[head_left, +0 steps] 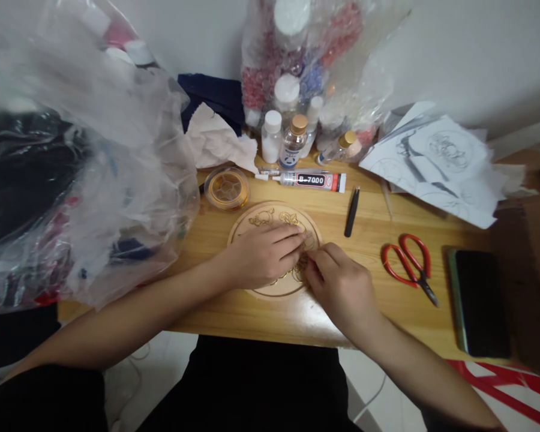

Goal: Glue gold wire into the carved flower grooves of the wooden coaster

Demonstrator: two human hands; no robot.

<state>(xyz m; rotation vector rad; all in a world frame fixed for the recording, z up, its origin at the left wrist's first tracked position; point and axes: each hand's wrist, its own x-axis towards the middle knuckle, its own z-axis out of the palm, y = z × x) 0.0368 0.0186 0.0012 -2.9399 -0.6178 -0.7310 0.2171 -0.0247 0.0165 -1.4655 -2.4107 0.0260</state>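
Observation:
A round wooden board (270, 291) with gold wire outlines lies on the table under both hands. Across its middle rests my left hand (265, 255), palm down, its fingers together and pointing right; whether anything is beneath them is hidden. My right hand (342, 285) is at the board's right side, thumb and forefinger pinched close to the left fingertips. What that pinch holds, if anything, is too small to tell. A spool of gold wire (227, 188) sits behind the board at the left.
Behind the board lie a B-7000 glue tube (312, 180) and black tweezers (352, 212); bottles (292, 141) stand farther back. Red-handled pliers (409, 264) and a phone (480, 303) are at the right. Plastic bags (135, 174) fill the left; printed papers (441, 159) lie back right.

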